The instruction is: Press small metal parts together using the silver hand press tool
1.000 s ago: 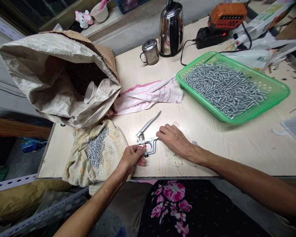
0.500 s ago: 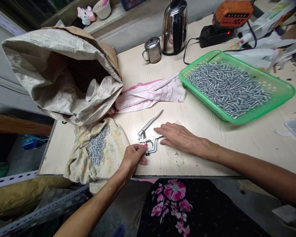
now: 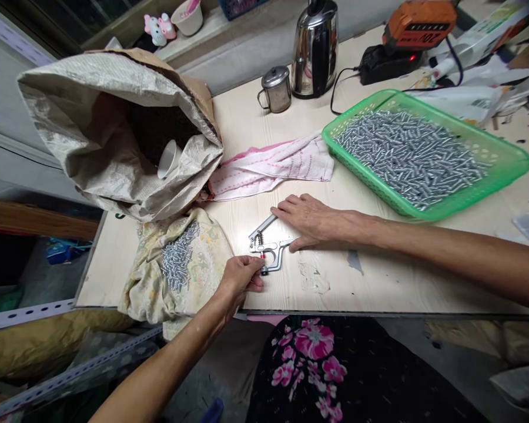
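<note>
A pair of metal snap pliers [image 3: 273,254] lies on the pale tabletop, a spring and a red piece showing by its jaw. My right hand [image 3: 306,220] grips its handles from the right, fingers over the upper handle and thumb at the lower one. At the jaw end, my left hand [image 3: 243,275] pinches with thumb and forefinger; whatever is between them is too small to make out. Left of that hand, a heap of small silvery metal pieces [image 3: 177,258] rests on a crumpled yellowish cloth [image 3: 211,241].
A green basket [image 3: 462,208] full of silvery metal pieces stands at right. Behind are a pink-striped towel [image 3: 277,164], a metal mug [image 3: 276,91], a kettle [image 3: 314,53] and an orange battery [image 3: 418,26]. A large open sack [image 3: 70,135] with a white cup [image 3: 170,158] stands at left.
My right hand has moved up and its fingers now cover the end of the upper handle, which was uncovered before. My left hand stays at the jaw.
</note>
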A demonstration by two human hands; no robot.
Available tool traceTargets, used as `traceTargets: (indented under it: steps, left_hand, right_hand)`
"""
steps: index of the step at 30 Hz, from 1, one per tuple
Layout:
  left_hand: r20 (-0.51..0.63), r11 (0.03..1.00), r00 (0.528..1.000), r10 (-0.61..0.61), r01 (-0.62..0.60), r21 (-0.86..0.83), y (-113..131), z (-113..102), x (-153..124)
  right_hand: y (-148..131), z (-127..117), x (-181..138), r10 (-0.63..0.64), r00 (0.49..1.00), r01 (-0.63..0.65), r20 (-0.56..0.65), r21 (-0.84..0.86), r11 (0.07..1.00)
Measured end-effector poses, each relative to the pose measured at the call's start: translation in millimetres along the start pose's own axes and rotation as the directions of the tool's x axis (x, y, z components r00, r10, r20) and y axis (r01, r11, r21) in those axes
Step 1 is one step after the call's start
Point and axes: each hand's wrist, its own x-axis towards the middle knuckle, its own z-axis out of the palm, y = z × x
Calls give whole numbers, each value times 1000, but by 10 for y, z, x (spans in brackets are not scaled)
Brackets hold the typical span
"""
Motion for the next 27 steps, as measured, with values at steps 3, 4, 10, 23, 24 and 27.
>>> traceTargets:
  steps: [3,4,10,23,24,27]
  left_hand:
    - [-13,1000,1000,-11,11,4,29,13,-6]
    - [-12,1000,1000,-10,10,8,37,14,-7]
    - [64,995,998,-17,10,99,-8,-82,-1]
    - [498,-143,403,768,-650,747,195,198,243]
    - [511,-153,425,747,-639,754,234,217,271]
    - [535,-178,477,697,-608,774,336,241,312]
  right_hand:
    - [-19,2,24,1,1000,0,23,-34,999]
    - [-28,0,24,-2,1000,3,25,-35,999]
    - [-63,-21,-24,-3,1000,2,18,19,1000]
    - [-169,-72,-135,69,997,-71,27,97,993]
    - [-178,-87,-166,101,994,-104,37,87,991]
    - [-187,-111,-250,199,979,-201,50,54,978]
